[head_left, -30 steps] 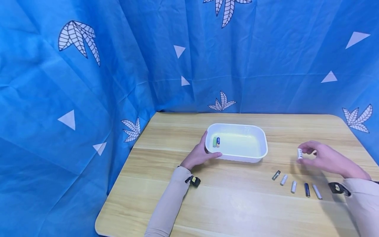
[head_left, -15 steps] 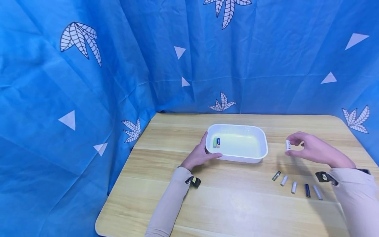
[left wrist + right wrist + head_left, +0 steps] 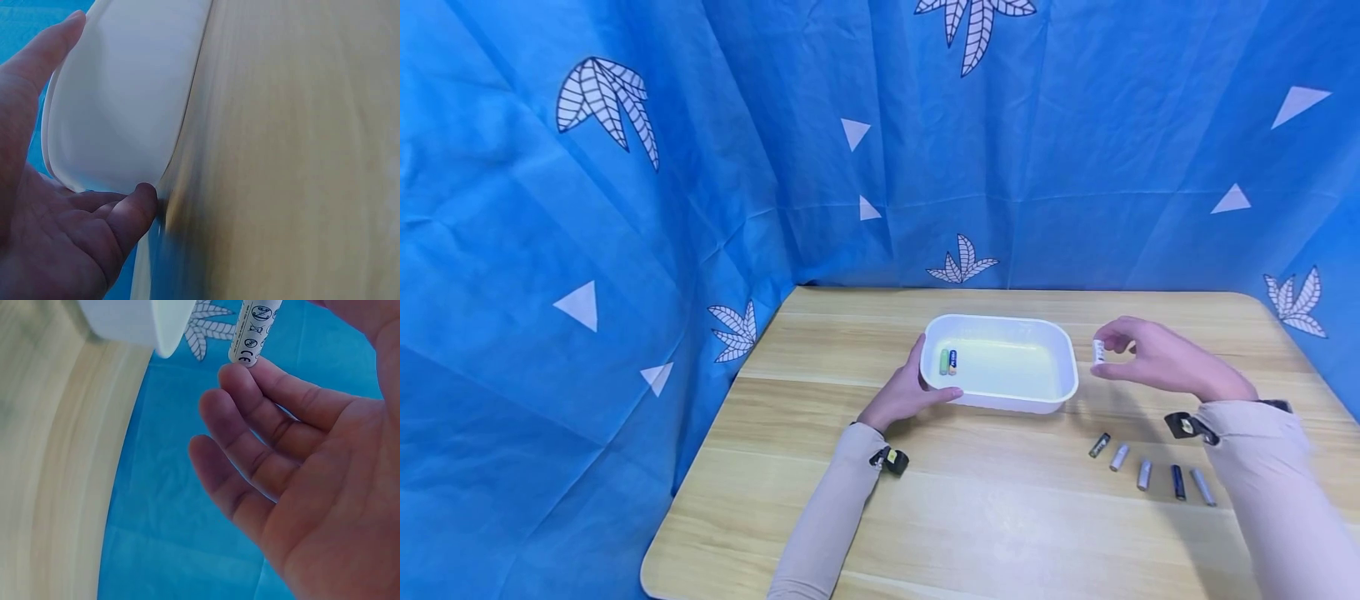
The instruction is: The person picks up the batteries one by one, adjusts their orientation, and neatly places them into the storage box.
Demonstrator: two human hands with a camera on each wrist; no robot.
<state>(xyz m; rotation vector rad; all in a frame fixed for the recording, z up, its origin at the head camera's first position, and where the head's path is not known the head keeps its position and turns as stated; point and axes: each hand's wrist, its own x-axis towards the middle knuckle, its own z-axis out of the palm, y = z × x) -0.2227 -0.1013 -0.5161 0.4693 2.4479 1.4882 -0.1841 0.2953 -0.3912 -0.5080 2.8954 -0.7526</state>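
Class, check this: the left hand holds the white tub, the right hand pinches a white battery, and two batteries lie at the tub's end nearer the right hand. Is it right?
Wrong end: the head view shows the green battery and blue battery at the end of the white tub nearer the left hand. The rest stands.

The wood-grain bench point(image 3: 985, 508) has rounded corners. Directly on it stands a white tub point(image 3: 1011, 404); nearer the front and right, five batteries lie in a slanting row: black point(image 3: 1100, 445), pale point(image 3: 1119, 457), pale point(image 3: 1144, 475), navy point(image 3: 1178, 482), pale point(image 3: 1203, 487).
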